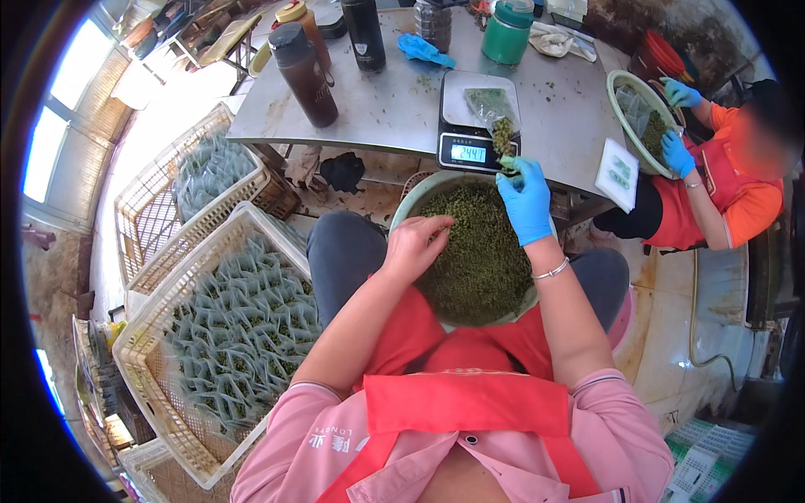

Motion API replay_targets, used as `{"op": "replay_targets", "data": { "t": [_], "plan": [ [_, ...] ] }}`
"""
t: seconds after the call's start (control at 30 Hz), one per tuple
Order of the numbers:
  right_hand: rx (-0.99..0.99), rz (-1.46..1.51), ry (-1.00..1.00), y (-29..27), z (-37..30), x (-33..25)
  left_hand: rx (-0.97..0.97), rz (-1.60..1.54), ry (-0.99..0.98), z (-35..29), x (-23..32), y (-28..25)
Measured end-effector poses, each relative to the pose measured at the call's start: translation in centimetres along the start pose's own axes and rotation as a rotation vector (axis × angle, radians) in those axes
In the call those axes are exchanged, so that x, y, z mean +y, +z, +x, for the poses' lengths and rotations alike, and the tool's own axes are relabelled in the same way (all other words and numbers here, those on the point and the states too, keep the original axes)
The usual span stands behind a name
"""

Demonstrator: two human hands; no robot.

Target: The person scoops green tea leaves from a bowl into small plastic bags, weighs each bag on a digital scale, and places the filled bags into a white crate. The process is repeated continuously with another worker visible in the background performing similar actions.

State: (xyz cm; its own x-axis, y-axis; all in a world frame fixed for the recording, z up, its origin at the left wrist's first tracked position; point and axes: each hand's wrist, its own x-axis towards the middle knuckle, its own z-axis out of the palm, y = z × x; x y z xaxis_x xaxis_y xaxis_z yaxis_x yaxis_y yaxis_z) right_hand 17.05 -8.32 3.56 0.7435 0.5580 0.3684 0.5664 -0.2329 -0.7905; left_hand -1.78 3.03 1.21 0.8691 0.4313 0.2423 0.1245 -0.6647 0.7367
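Note:
A round pale-green basin [404,203] full of small green berries like peppercorns [470,260] sits between my knees. My left hand [417,246], bare, rests over the basin's left side, thumb apart from the fingers, with nothing visible in it. My right hand [526,203], in a blue glove, is closed on a pale-green scoop-like tool [507,163] at the basin's far edge. Just beyond it, a clump of the berries [502,136] lies at the mouth of a clear bag [486,104]. That bag lies on a digital scale [454,95] with a lit display.
Left of me stand plastic crates [138,348] holding many filled bags [239,327]. Bottles [306,80], a green-lidded jar [507,38] and a crumpled blue glove [425,50] occupy the metal table [381,109]. At right, a co-worker in blue gloves handles another basin [616,80] beside a white box [618,174].

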Motion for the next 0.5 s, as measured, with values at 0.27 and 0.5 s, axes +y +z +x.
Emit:
{"op": "replay_targets", "data": {
  "t": [0.27, 0.5],
  "plan": [
    [-0.026, 0.629, 0.343, 0.6, -2.3, 0.0, 0.068, -0.473, -0.108, 2.5, 0.3, 2.9],
    [-0.358, 0.713, 0.455, -0.5, -3.6, -1.6, -0.111, -0.677, -0.292, 2.8, 0.0, 3.5]
  ]
}}
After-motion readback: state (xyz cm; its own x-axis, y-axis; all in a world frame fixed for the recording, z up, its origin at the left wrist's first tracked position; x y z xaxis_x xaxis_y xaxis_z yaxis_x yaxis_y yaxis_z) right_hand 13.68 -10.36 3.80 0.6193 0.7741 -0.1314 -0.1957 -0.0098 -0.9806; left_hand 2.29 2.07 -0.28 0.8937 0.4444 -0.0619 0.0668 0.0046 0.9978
